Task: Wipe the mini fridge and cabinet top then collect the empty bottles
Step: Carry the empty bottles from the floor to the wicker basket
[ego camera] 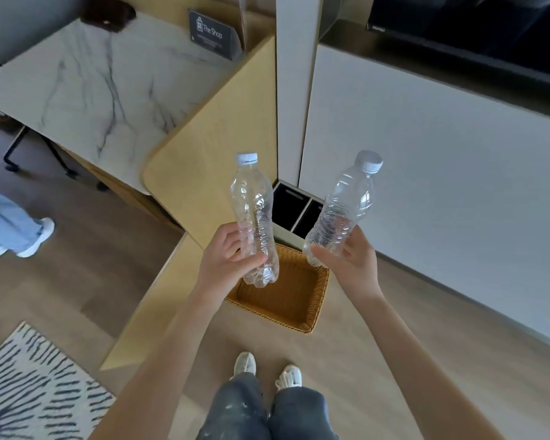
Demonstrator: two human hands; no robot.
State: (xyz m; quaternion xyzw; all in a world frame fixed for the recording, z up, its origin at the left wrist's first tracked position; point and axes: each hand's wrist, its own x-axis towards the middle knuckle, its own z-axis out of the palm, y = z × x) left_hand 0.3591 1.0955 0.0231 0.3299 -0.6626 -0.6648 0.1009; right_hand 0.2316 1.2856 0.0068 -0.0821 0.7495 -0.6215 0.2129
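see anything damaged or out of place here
The bottle in the left hand is dented and crumpled along its body; the second bottle, in the right hand, looks intact. Both are capped, nothing spilled. A dark bundle sits at the marble top's far edge.

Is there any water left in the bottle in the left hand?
Empty: the bottle gripped by the left hand looks clear right through, no water line showing. Its white cap is on.

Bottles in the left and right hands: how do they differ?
The left bottle stands nearly upright; the right bottle leans to the right. The left bottle looks dented and crumpled; the right bottle looks smoother. Both are clear, empty, capped in white and held near the base.
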